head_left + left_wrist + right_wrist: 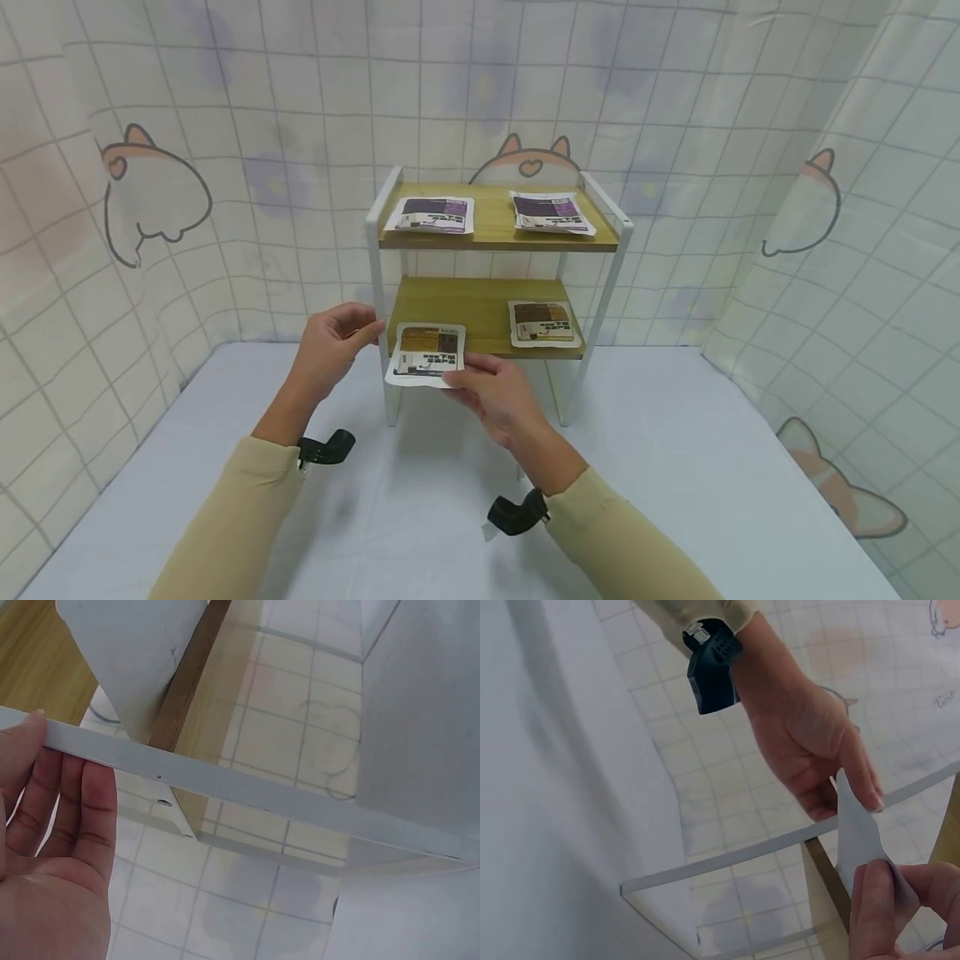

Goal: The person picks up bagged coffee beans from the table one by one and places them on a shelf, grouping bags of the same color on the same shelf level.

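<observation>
A small two-tier shelf (495,242) with wooden boards and a white frame stands ahead of me. My left hand (330,346) holds its left front post (225,793) between thumb and fingers, beside the lower board. My right hand (498,396) pinches a flat white packet (427,354) with a brown and orange label by its lower right corner. That packet is tilted at the left front of the lower board (480,292); the right wrist view shows its plain back (859,832). From the head view I cannot tell whether it touches the board.
A brown-labelled packet (545,324) lies at the lower board's right. On the upper board lie purple-labelled packets, one at left (432,215) and a small pile (551,212) at right. A white tabletop (675,467) carries the shelf, and checked curtains (300,150) surround it.
</observation>
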Motion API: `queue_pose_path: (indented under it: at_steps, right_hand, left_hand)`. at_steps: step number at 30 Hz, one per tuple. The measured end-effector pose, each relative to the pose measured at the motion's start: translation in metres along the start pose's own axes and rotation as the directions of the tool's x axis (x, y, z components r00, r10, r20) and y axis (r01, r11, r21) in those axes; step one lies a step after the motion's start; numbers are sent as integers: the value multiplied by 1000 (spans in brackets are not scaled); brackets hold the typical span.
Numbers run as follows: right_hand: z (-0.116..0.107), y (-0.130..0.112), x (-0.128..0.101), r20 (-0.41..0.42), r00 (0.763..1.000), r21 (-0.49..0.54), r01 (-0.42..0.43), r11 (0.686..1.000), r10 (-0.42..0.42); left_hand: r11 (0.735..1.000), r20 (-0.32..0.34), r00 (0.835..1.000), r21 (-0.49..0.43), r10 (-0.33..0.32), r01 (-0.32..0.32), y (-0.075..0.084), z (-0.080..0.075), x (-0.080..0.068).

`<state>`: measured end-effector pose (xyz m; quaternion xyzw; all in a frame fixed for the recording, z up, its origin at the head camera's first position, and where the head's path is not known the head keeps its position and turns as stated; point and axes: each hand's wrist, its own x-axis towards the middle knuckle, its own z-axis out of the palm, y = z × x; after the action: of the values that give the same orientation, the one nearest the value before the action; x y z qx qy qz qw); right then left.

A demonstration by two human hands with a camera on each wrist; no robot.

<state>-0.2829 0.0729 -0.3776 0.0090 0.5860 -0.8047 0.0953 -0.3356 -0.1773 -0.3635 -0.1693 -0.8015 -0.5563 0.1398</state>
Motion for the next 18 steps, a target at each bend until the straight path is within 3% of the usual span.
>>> queue_pose_path:
  at_steps: [18]
  right_hand:
    - [10,-3,3,-79,996,75,41,996,-35]
  left_hand:
    - [1000,2,1000,20,-17,17,-1,0,0]
